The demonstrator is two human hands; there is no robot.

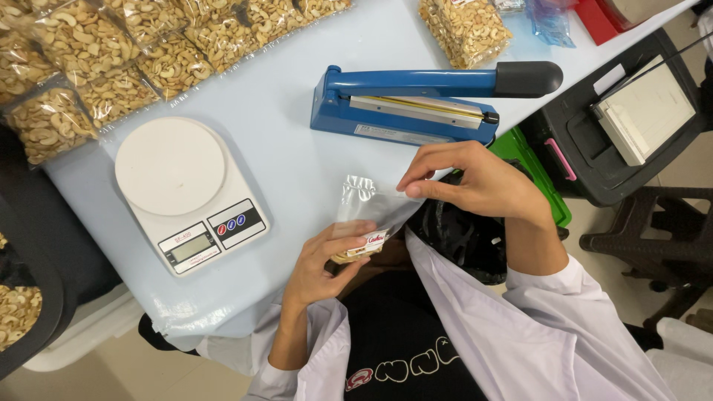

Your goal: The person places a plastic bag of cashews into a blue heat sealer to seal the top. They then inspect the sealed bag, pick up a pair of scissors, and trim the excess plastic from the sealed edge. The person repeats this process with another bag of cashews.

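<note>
A small clear plastic pouch [369,208] with a printed label near its lower end is held over the table's near edge. My left hand [324,260] grips its lower, labelled end, thumb on top. The pouch's upper edge is pinched between thumb and fingers by my right hand [475,178]. The pouch looks mostly empty and is crinkled at the top. A white digital kitchen scale [186,189] with a round platform sits to the left of my hands. Just beyond my right hand lies a blue impulse heat sealer [416,100] with a black handle, its arm down.
Several sealed bags of cashew nuts [111,59] lie along the pale blue table's far left, and one more bag [464,30] stands far right. A black bin [18,297] with loose cashews is at the left. A black cart [631,119] and a dark stool [653,245] stand to the right.
</note>
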